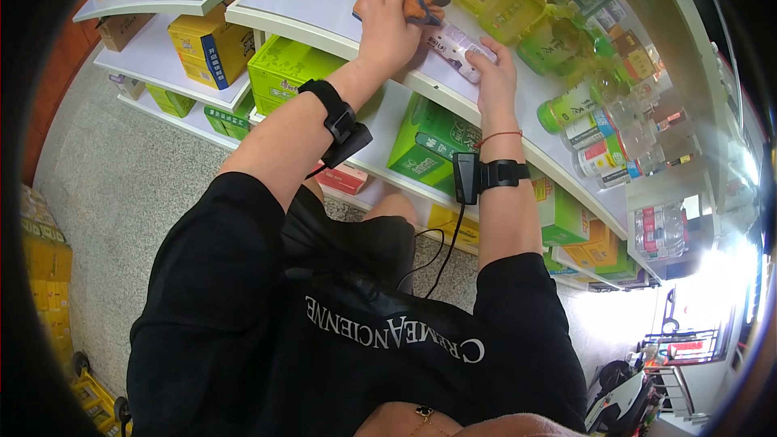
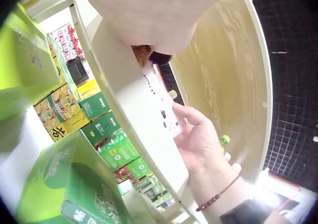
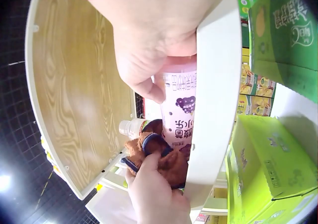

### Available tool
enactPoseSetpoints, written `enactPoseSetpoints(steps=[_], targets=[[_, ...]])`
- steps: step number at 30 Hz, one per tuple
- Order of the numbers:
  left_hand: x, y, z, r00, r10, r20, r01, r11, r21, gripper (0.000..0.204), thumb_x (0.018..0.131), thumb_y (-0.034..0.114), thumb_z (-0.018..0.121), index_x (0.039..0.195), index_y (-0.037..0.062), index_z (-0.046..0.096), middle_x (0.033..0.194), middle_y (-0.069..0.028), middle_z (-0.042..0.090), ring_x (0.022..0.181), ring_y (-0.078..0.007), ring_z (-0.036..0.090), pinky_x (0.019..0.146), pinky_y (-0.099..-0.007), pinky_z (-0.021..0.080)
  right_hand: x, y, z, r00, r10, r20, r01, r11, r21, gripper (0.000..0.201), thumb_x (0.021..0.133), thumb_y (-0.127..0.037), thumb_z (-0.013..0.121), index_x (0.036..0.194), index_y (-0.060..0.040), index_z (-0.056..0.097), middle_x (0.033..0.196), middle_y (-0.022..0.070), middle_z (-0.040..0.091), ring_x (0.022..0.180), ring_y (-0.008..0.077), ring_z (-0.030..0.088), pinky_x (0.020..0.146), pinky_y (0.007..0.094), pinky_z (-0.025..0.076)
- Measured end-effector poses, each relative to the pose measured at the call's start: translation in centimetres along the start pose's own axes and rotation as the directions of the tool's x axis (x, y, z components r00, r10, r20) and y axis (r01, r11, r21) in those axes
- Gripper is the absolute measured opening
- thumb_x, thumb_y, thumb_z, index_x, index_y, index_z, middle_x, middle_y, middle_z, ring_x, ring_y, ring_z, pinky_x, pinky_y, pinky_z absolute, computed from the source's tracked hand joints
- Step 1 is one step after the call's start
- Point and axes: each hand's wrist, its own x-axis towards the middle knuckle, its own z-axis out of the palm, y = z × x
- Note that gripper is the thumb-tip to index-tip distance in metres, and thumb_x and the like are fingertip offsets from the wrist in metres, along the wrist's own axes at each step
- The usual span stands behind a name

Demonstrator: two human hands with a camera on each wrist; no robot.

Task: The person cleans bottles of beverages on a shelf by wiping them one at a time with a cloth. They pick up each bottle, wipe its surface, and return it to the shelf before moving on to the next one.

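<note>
My left hand grips an orange-brown cloth with dark blue edging, bunched against one end of a pale purple drink bottle. Grapes and Chinese characters are printed on the bottle, which lies tilted over the white shelf. Around its other end curl the fingers and thumb of my right hand. In the right wrist view, that hand covers part of the bottle, and my left hand pinches the cloth below. The cloth hides the near end of the bottle.
Green-capped drink bottles and large yellow-green bottles stand along the shelf at right and back. Green cartons fill the shelf below. Yellow boxes sit on a neighbouring shelf at left, and more yellow cartons are stacked across the speckled floor.
</note>
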Motion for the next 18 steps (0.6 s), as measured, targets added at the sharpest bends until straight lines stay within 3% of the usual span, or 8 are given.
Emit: enactPoseSetpoints(steps=[2, 6, 8, 10, 13, 14, 16, 18], targets=[[0.2, -0.2, 0.2, 0.995, -0.087, -0.057, 0.087, 0.996, 0.009, 0.058, 0.075, 0.009, 0.069, 0.130, 0.0166, 0.054, 0.126, -0.0211, 0.050, 0.117, -0.0428, 0.045, 0.105, -0.0470, 0.035, 0.0, 0.0, 0.0, 1.000, 0.001, -0.002, -0.001, 1.000, 0.002, 0.048, 0.072, -0.001, 0.076, 0.117, 0.0015, 0.059, 0.100, 0.0110, 0.062, 0.083, 0.0175, 0.061, 0.075, 0.0282, 0.052], [0.2, -0.5, 0.0, 0.999, -0.044, -0.021, 0.043, 0.999, -0.020, 0.055, 0.075, 0.009, 0.069, 0.128, 0.0166, 0.056, 0.126, -0.0195, 0.051, 0.117, -0.0414, 0.046, 0.104, -0.0471, 0.036, 0.1, 0.1, -0.1, 1.000, 0.011, 0.004, -0.011, 1.000, 0.012, 0.049, 0.072, -0.001, 0.076, 0.117, 0.0018, 0.058, 0.100, 0.0106, 0.061, 0.083, 0.0173, 0.061, 0.074, 0.0278, 0.051], [0.1, -0.7, -0.2, 0.981, 0.148, 0.125, -0.145, 0.989, -0.032, 0.055, 0.072, 0.006, 0.069, 0.125, 0.0155, 0.058, 0.123, -0.0193, 0.050, 0.119, -0.0417, 0.042, 0.104, -0.0473, 0.036, 0.1, 0.1, 0.0, 1.000, 0.008, 0.008, -0.008, 1.000, 0.021, 0.048, 0.072, -0.001, 0.075, 0.117, 0.0021, 0.058, 0.101, 0.0112, 0.061, 0.084, 0.0177, 0.062, 0.075, 0.0284, 0.052], [0.1, 0.1, -0.8, 0.968, 0.221, 0.122, -0.213, 0.974, -0.072, 0.050, 0.073, 0.008, 0.069, 0.122, 0.0160, 0.061, 0.120, -0.0178, 0.052, 0.117, -0.0405, 0.045, 0.104, -0.0471, 0.037, 0.1, 0.1, 0.0, 1.000, 0.007, 0.011, -0.007, 1.000, 0.029, 0.048, 0.073, -0.001, 0.074, 0.118, 0.0023, 0.057, 0.102, 0.0119, 0.062, 0.085, 0.0180, 0.062, 0.075, 0.0289, 0.053], [0.1, 0.4, -1.3, 0.763, 0.516, 0.389, -0.453, 0.856, -0.248, 0.055, 0.072, 0.008, 0.072, 0.124, 0.0177, 0.061, 0.127, -0.0153, 0.052, 0.119, -0.0384, 0.047, 0.104, -0.0446, 0.039, 0.3, 0.3, 0.0, 1.000, 0.003, 0.013, -0.004, 0.995, 0.101, 0.046, 0.075, 0.000, 0.072, 0.118, 0.0026, 0.056, 0.104, 0.0138, 0.062, 0.088, 0.0191, 0.063, 0.075, 0.0305, 0.055], [0.1, 0.6, -1.4, 0.763, 0.516, 0.390, -0.453, 0.856, -0.248, 0.055, 0.072, 0.008, 0.072, 0.124, 0.0177, 0.061, 0.127, -0.0153, 0.052, 0.119, -0.0384, 0.047, 0.104, -0.0446, 0.039, 0.3, 0.4, -0.1, 1.000, -0.014, 0.013, 0.013, 0.996, 0.084, 0.046, 0.075, 0.001, 0.072, 0.118, 0.0027, 0.056, 0.105, 0.0145, 0.063, 0.088, 0.0195, 0.064, 0.076, 0.0311, 0.056], [-0.1, 0.8, -1.5, 0.853, 0.379, 0.358, -0.300, 0.919, -0.257, 0.056, 0.071, 0.009, 0.073, 0.125, 0.0183, 0.060, 0.128, -0.0152, 0.052, 0.119, -0.0385, 0.047, 0.104, -0.0437, 0.039, 0.2, 0.2, -0.1, 0.999, -0.031, 0.013, 0.030, 0.997, 0.068, 0.045, 0.075, 0.001, 0.071, 0.118, 0.0028, 0.056, 0.106, 0.0153, 0.063, 0.089, 0.0200, 0.064, 0.076, 0.0316, 0.057], [0.0, 0.7, -1.3, 0.873, 0.366, 0.323, -0.308, 0.926, -0.218, 0.055, 0.073, 0.011, 0.073, 0.126, 0.0184, 0.060, 0.128, -0.0157, 0.052, 0.120, -0.0386, 0.047, 0.104, -0.0440, 0.039, 0.0, 0.0, -0.1, 0.999, 0.015, 0.030, -0.017, 0.998, 0.055, 0.045, 0.075, 0.001, 0.072, 0.117, 0.0023, 0.056, 0.107, 0.0154, 0.063, 0.089, 0.0197, 0.064, 0.076, 0.0311, 0.056]])
